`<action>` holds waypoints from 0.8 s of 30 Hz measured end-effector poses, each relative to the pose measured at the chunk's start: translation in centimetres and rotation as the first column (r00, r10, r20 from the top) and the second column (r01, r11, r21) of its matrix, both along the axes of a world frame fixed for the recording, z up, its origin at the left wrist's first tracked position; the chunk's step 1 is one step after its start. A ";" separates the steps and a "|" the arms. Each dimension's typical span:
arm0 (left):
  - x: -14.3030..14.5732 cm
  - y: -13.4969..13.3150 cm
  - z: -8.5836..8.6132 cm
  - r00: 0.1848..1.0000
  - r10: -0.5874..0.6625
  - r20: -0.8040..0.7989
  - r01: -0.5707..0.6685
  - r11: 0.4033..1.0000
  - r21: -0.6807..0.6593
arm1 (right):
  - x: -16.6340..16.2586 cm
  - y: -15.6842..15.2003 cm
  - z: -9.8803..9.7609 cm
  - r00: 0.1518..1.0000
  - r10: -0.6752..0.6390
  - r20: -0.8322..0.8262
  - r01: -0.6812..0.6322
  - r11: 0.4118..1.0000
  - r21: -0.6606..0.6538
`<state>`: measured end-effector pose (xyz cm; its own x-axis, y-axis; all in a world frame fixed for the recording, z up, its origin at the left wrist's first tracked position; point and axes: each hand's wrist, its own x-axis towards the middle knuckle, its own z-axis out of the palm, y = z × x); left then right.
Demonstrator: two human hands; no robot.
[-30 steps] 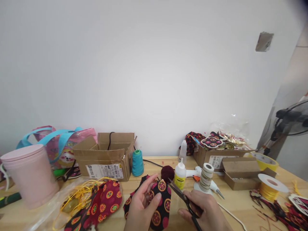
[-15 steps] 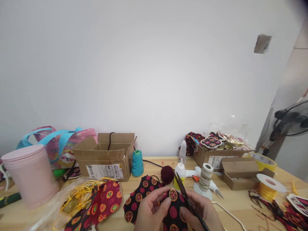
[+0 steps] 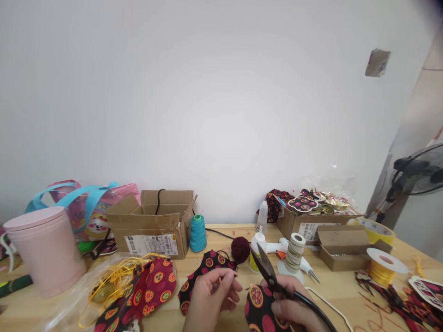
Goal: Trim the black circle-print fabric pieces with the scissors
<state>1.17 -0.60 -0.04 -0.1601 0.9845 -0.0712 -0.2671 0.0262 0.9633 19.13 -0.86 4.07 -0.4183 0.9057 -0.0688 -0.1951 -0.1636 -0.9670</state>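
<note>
My left hand [image 3: 211, 297] is at the bottom centre, its fingers pinched together on a thin thread or pin that is too small to name. My right hand [image 3: 294, 311] grips black scissors [image 3: 268, 269], blades pointing up and to the left, and also holds a black fabric piece with red and orange circles [image 3: 258, 306] against its fingers. Another piece of the same patterned fabric [image 3: 207, 267] lies on the wooden table [image 3: 332, 286] just beyond my left hand, next to a dark red pompom [image 3: 240, 249].
An open cardboard box [image 3: 155, 221], teal thread spool [image 3: 198, 233], pink tub [image 3: 46, 249] and pink bag [image 3: 86, 207] stand left. Red patterned fabric [image 3: 152, 286] with yellow cord lies front left. Glue bottle [image 3: 258, 244], glue gun [image 3: 304, 265], ribbon spool [image 3: 294, 253], boxes and yellow reel [image 3: 386, 267] fill the right.
My hands have drawn apart: the right carried the fabric piece and scissors down and right, while the left let go of the fabric and now pinches something thin.
</note>
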 end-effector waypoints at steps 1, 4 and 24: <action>0.4 0.0 -0.6 0.998 -0.055 -0.032 0.055 0.998 0.003 | 0.1 0.2 -0.2 0.997 0.002 -0.079 -0.004 1.000 -0.022; 1.9 -0.3 -2.2 0.970 -0.195 -0.145 0.202 0.979 0.035 | 0.4 1.0 -1.1 0.967 -0.004 -0.255 -0.011 0.998 -0.056; 1.0 -1.2 -0.1 0.877 -0.343 0.338 0.335 0.939 0.083 | -1.8 0.2 -1.0 0.990 -0.120 0.073 0.085 0.928 0.363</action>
<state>2.14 -1.76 -0.13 0.2141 0.9760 -0.0393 -0.5584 0.1553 0.8149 17.28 -0.69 3.04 -0.3292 0.9146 0.2347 -0.0999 0.2134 -0.9718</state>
